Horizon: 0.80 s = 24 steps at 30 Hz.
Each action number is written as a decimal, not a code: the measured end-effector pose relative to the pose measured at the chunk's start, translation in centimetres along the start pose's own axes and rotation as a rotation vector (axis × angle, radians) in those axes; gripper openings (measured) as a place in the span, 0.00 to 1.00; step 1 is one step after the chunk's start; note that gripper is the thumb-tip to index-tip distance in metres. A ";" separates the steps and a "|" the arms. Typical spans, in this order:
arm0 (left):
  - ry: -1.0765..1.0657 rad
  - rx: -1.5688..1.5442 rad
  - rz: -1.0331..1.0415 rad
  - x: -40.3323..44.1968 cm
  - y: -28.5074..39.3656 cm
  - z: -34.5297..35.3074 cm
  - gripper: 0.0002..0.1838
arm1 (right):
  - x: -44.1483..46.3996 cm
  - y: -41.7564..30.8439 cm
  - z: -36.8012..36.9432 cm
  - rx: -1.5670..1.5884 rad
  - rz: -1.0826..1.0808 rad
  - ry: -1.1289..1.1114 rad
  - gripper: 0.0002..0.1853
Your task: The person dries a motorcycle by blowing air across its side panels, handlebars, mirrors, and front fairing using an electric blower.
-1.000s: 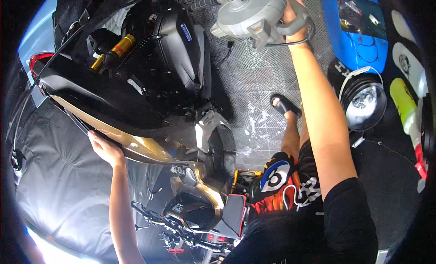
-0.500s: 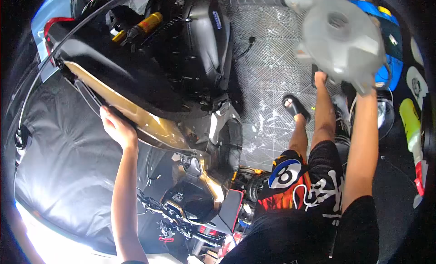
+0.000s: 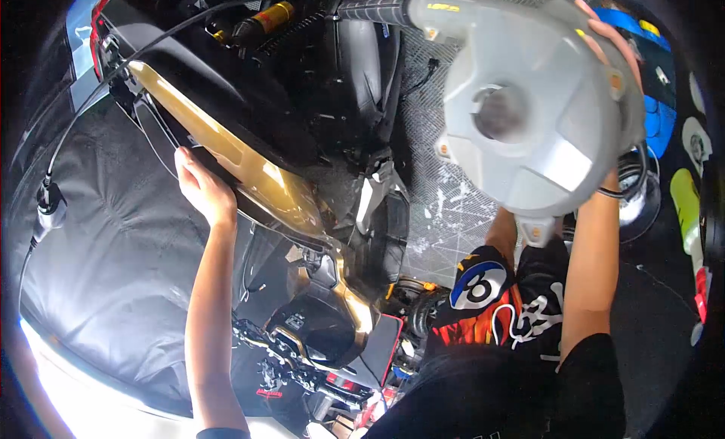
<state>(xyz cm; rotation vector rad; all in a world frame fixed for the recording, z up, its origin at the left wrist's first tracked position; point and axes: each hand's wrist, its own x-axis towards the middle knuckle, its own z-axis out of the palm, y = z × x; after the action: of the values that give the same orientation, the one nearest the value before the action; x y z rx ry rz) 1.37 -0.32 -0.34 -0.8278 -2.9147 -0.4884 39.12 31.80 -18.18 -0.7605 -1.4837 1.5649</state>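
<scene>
Our R hand (image 3: 615, 43) grips grey blower (image 3: 540, 129), held beside motorbike (image 3: 264, 122), nozzle (image 3: 377, 9) pointing across it. L hand (image 3: 204, 186) at outer edge of bike's gold panel (image 3: 230, 152); can't tell if gripping. Step, we judge: aiming. Nxt move calls for steady R wrist, nozzle clear of bike.

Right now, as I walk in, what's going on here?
A person is holding up a grey blower in their right hand, its black nozzle pointing towards a motorbike. Their left hand is at the edge of the bike, beside the gold panel. Whether the blower is running, I can't tell.
</scene>
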 end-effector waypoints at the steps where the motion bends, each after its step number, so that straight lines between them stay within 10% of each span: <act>1: -0.002 0.000 -0.003 0.0 0.0 -0.1 0.26 | -0.1 -0.6 0.8 -0.177 -0.089 -0.053 0.19; 7: -0.045 -0.052 -0.010 0.2 1.1 -0.2 0.24 | -0.7 -0.5 1.9 -0.433 -0.300 -0.256 0.24; 11: -0.070 -0.062 -0.029 0.2 0.5 -0.3 0.25 | -2.1 -2.4 5.8 -0.164 0.024 -0.075 0.16; 24: -0.098 -0.013 -0.044 0.2 0.8 -0.5 0.27 | -3.2 -0.4 11.2 -0.152 0.010 0.006 0.13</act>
<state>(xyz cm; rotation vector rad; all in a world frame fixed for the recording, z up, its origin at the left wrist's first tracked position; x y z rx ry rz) 1.62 0.30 0.41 -0.8131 -3.0285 -0.4836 30.96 23.52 -16.77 -0.8597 -1.6102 1.4672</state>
